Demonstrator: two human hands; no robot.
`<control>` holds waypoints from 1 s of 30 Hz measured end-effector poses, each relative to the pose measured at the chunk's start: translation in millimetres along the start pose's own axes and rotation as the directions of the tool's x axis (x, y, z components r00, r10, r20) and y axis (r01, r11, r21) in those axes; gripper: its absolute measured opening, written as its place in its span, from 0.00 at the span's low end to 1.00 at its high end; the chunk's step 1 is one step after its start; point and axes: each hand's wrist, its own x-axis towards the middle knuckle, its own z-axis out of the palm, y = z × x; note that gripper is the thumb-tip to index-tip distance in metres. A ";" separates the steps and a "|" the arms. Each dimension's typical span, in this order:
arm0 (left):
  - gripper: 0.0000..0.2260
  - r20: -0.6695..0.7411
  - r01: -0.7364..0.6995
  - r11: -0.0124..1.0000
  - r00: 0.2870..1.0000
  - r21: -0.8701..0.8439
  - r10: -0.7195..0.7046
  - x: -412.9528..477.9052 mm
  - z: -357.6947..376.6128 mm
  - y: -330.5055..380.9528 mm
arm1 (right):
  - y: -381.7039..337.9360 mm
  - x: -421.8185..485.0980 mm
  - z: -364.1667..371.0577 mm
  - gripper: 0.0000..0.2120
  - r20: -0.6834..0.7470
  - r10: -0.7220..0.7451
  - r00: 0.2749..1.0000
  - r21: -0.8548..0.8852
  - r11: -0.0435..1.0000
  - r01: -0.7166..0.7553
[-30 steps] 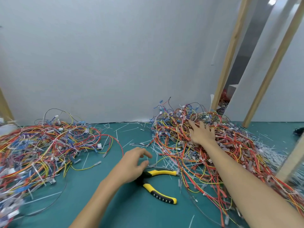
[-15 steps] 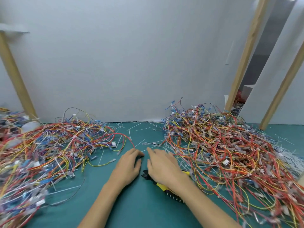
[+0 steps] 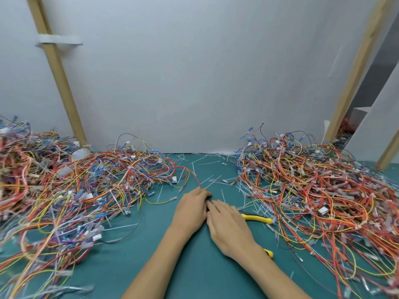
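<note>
My left hand (image 3: 191,212) and my right hand (image 3: 230,227) lie palm down side by side on the green mat (image 3: 194,275), fingertips touching at the middle. My right hand rests on yellow-handled pliers (image 3: 258,219); only the two handle ends show from under it. My left hand's fingertips bend down onto the mat, right by the end of a red wire (image 3: 194,175) that runs from the left pile. What lies under the fingertips is hidden.
A big tangle of red, yellow and blue wires (image 3: 75,190) covers the mat's left side, another wire pile (image 3: 319,190) the right. Cut white ties (image 3: 207,167) litter the strip between them. A white wall with wooden posts (image 3: 58,76) closes the back.
My right hand came back from the right wire pile and settled over the pliers beside my left hand. The view has swung left and up.
</note>
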 end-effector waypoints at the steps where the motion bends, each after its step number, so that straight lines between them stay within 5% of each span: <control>1: 0.15 -0.006 0.000 1.000 1.000 0.011 0.000 -1.0 -0.4 0.6 | 0.6 0.2 -0.3 0.18 -0.002 -0.001 1.000 0.000 1.000 0.001; 20: 0.22 -0.040 -0.066 0.993 0.997 0.096 0.070 -37.4 -12.4 -5.5 | -0.7 0.7 -1.0 0.18 0.036 0.014 0.999 -0.021 1.000 -0.013; 24: 0.16 -0.215 -0.069 0.995 0.973 0.068 0.082 -27.9 -46.0 -15.1 | 0.0 0.1 -0.5 0.19 0.038 0.017 0.999 -0.031 0.999 -0.015; 30: 0.12 -0.540 0.046 0.998 0.840 -0.037 -0.059 18.8 -126.5 -46.9 | 0.4 0.9 -1.4 0.19 0.033 0.011 0.999 -0.011 1.000 -0.011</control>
